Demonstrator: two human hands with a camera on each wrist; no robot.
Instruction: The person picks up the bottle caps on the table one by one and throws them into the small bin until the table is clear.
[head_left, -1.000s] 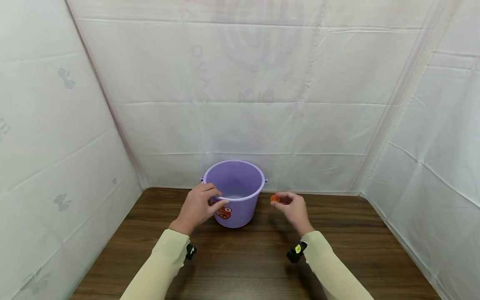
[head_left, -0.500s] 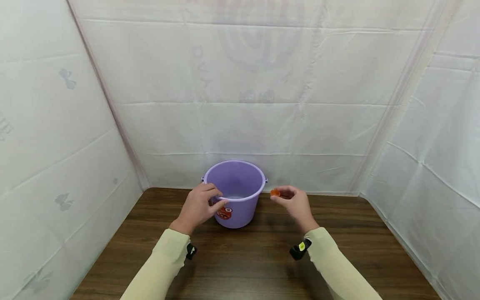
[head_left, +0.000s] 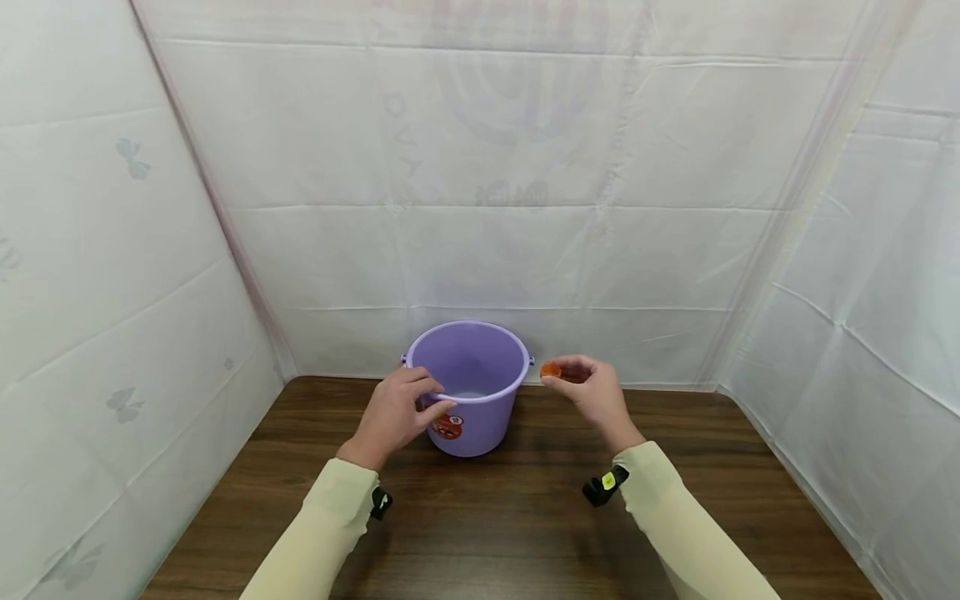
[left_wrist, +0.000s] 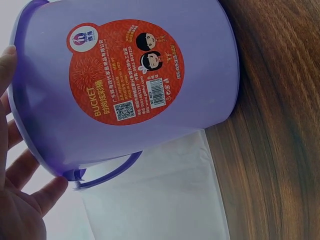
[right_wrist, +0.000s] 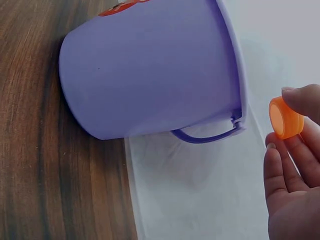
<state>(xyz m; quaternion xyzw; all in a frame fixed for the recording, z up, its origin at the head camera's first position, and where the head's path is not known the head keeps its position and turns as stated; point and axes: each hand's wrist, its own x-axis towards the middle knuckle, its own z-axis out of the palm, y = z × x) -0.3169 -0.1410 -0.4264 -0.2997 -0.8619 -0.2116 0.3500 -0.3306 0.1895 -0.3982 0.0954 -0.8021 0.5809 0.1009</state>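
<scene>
A purple plastic bucket (head_left: 480, 425) stands upright on the table, with a red label (left_wrist: 125, 75) on its side. My left hand (head_left: 396, 412) holds the bucket's near-left rim, the thumb outside and the fingers over the edge. In the right wrist view, an orange bottle cap (right_wrist: 286, 118) is pinched between the thumb and fingers of my right hand (right_wrist: 300, 165). In the head view, the right hand with the cap is in the air just right of the bucket, near rim height and apart from it. The visible part of the bucket's inside shows no objects.
The dark wooden table (head_left: 480, 533) ends at a white sheet wall (head_left: 637, 342) close behind the bucket. More white sheeting encloses the left and right sides. The bucket's handle (right_wrist: 205, 138) hangs down at the back. Black wrist cameras sit on both wrists.
My right hand has risen with the orange bottle cap, from below the bucket's rim to about rim level. The left hand and the bucket have stayed in place.
</scene>
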